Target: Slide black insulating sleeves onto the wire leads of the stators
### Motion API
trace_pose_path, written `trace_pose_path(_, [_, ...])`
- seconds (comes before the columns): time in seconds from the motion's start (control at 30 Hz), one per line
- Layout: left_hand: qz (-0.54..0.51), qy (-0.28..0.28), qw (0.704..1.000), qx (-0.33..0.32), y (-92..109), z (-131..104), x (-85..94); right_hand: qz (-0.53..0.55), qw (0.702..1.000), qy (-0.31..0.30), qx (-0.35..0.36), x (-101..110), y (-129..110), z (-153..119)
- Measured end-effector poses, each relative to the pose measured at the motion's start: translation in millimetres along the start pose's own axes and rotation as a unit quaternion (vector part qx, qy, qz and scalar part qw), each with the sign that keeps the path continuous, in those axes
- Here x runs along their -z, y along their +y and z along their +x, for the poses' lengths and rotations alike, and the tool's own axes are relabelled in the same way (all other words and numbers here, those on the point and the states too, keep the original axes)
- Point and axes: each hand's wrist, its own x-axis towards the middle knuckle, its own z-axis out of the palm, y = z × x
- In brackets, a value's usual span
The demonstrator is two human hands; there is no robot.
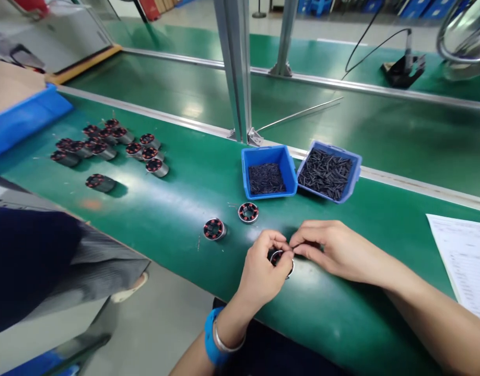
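My left hand point(265, 269), with a blue band and a bracelet at the wrist, has its fingers wrapped round a ring-shaped metal part point(277, 257) on the green table point(177, 209). Beside it my right hand point(329, 245) pinches a small dark piece point(293, 248) near the ring's upper right edge; the fingertips of both hands almost meet there. Two similar round parts with red and black insides, one lower point(248, 212) and one taller point(214, 229), stand to the left of my hands.
Behind my hands stand a blue bin point(269, 196) and a paler bin point(357, 175), both holding small black pieces. Several metal cylinders point(157, 167) stand at the left. A metal post point(240, 78) rises behind; printed paper point(463, 261) lies right. A person's dark clothing point(32, 261) shows left.
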Motion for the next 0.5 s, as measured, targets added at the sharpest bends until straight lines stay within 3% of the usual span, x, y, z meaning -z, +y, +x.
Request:
trace_pose_path(0.23, [-0.007,-0.008,1.0,-0.005,1.2,-0.7,0.7,-0.033,0.997,0.022,-0.059,-11.0,0.5,-1.1])
trace_pose_path(0.5, [0.014,0.001,0.997,-0.074,-1.6,-6.7,9.1,0.007,0.997,-0.004,-0.071,-9.5,0.1,-2.5])
